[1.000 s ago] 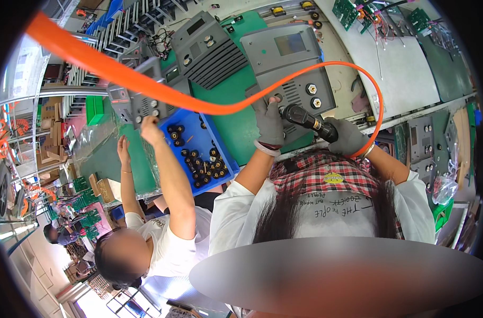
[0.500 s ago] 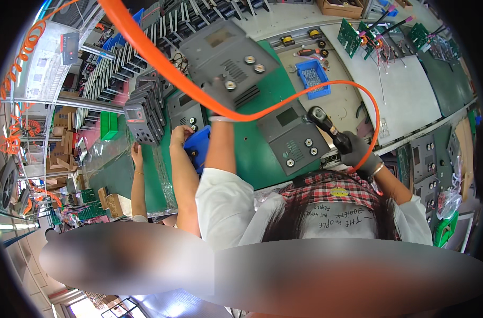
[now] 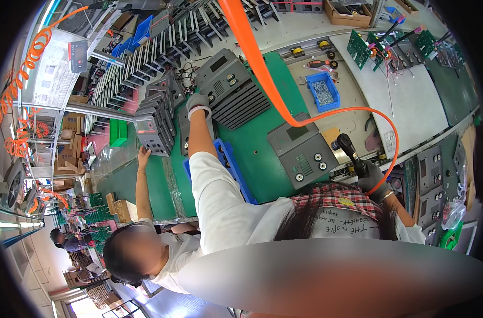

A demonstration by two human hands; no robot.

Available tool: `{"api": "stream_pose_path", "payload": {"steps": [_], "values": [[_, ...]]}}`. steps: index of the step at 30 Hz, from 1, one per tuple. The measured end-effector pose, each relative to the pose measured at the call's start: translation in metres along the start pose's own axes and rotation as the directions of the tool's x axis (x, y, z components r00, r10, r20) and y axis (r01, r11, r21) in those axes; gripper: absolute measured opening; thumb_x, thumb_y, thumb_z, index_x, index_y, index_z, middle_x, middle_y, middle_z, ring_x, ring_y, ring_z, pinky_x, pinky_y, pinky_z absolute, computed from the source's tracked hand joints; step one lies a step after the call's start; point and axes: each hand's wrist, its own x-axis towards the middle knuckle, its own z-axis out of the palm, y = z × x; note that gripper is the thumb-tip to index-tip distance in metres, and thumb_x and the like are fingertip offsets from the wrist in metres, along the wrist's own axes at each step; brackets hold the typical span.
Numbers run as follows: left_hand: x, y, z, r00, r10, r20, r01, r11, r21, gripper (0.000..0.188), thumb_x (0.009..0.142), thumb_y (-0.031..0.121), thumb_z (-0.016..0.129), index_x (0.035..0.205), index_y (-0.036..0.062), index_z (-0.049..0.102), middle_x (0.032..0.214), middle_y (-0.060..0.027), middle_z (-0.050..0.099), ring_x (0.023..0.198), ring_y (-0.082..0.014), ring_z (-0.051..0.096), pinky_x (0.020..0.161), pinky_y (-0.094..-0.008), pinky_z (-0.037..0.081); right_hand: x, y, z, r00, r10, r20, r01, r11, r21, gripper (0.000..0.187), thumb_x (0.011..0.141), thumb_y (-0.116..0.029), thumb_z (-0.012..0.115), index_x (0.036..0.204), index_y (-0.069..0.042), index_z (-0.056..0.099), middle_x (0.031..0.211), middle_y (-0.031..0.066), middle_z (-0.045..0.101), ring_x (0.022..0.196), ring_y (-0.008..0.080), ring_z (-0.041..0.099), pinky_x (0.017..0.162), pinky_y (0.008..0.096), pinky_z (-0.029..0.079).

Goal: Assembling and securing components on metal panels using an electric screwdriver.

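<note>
- Co-worker's hand [image 3: 144, 153], left of frame: rests on the stacked grey panels [image 3: 155, 123].
- Left hand [image 3: 197, 103], gloved: a second ago on the centre panel, now stretched to upper middle, clenched on the edge of the far grey front-panel unit [image 3: 232, 87].
- Centre grey panel [image 3: 302, 150] now lies untouched on the green tabletop [image 3: 262, 175].
- Right hand [image 3: 373, 177]: still grasping the pneumatic screwdriver [image 3: 350, 151], lifted off the work, orange hose [image 3: 262, 69] trailing.

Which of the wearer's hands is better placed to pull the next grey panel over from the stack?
Left. The gloved left hand is stretched out onto the grey panel near the stack, while the right hand is back by the body, gripping the black screwdriver.
</note>
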Motion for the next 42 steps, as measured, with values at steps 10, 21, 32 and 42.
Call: {"api": "stream_pose_path", "payload": {"steps": [10,21,32,42], "values": [[-0.114,0.087,-0.067,0.339,-0.597,-0.727,-0.244,0.69,-0.681,0.025,0.082,0.02,0.054,0.097,0.0,0.058,0.09,-0.0206,0.064,0.084,-0.0379,0.061,0.075,-0.0427,0.048,0.012,-0.004,0.008,0.992,-0.074,0.106,0.092,0.98,-0.176,0.063,0.056,-0.043,0.082,0.094,0.001,0.056,0.084,0.0166,0.064,0.08,0.0289,0.064,0.071,0.0376,0.049],[-0.282,0.266,0.126,0.903,-0.249,0.35,0.43,0.503,-0.75,0.047,0.083,0.041,0.054,0.094,-0.0044,0.06,0.088,-0.024,0.063,0.084,-0.0354,0.062,0.075,-0.0409,0.046,0.045,0.001,0.028,0.917,0.098,0.387,0.066,0.919,-0.388,0.067,0.062,-0.037,0.073,0.113,-0.001,0.05,0.094,0.0231,0.062,0.091,0.0363,0.061,0.08,0.0398,0.048],[-0.301,0.302,0.146,0.903,-0.32,0.286,0.11,-0.471,-0.875,0.022,0.091,0.018,0.048,0.096,-0.0015,0.056,0.085,-0.0061,0.062,0.078,-0.0129,0.053,0.075,-0.0268,0.04,0.05,0.027,0.045,0.928,0.134,0.348,-0.004,0.937,-0.35,0.058,0.063,-0.029,0.072,0.112,-0.007,0.052,0.096,0.0197,0.062,0.092,0.0369,0.061,0.08,0.043,0.048],[-0.289,0.31,0.164,0.834,-0.438,0.335,0.108,-0.466,-0.878,0.022,0.091,0.018,0.047,0.09,-0.0009,0.057,0.083,-0.0066,0.062,0.074,-0.0139,0.052,0.072,-0.0283,0.041,0.059,0.004,0.051,0.93,0.102,0.354,0.059,0.907,-0.416,0.045,0.065,-0.016,0.062,0.106,-0.002,0.05,0.084,0.0213,0.062,0.081,0.0366,0.062,0.073,0.0424,0.048]]}}
